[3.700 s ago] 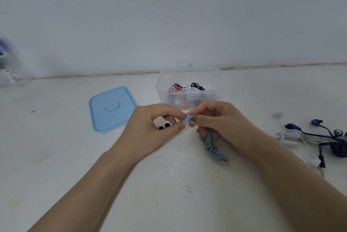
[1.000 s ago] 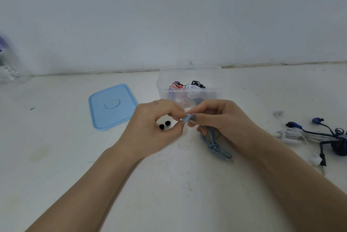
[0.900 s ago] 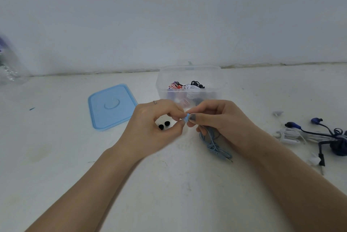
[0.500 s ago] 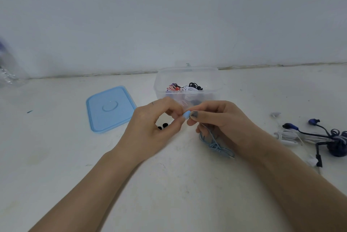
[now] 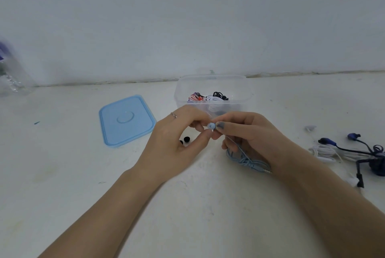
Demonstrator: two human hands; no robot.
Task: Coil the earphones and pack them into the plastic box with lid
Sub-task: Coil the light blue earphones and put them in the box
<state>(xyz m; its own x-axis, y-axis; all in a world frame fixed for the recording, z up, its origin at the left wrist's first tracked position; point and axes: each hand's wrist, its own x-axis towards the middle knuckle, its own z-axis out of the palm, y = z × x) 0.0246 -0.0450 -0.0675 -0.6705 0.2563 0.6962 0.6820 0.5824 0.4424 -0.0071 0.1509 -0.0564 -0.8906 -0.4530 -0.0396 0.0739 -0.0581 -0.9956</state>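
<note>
My left hand (image 5: 177, 141) and my right hand (image 5: 248, 132) meet at the middle of the table, and both pinch a light blue earbud (image 5: 211, 126) between thumb and fingertips. Its blue cable (image 5: 245, 160) hangs from my right hand and lies bunched on the table under that hand. Just behind my hands stands the clear plastic box (image 5: 212, 90), open, with several coiled earphones inside. Flat on the table to the left of the box lies its blue lid (image 5: 127, 119).
Two small black ear tips (image 5: 185, 140) lie on the table under my left hand. White earphones (image 5: 323, 151) and dark blue earphones (image 5: 373, 153) lie tangled at the right edge. A clear bottle (image 5: 10, 74) stands at far left against the wall.
The earbud has turned between my fingertips and now shows its round face. The hands have stayed in the same place; the cable bunch shifted slightly.
</note>
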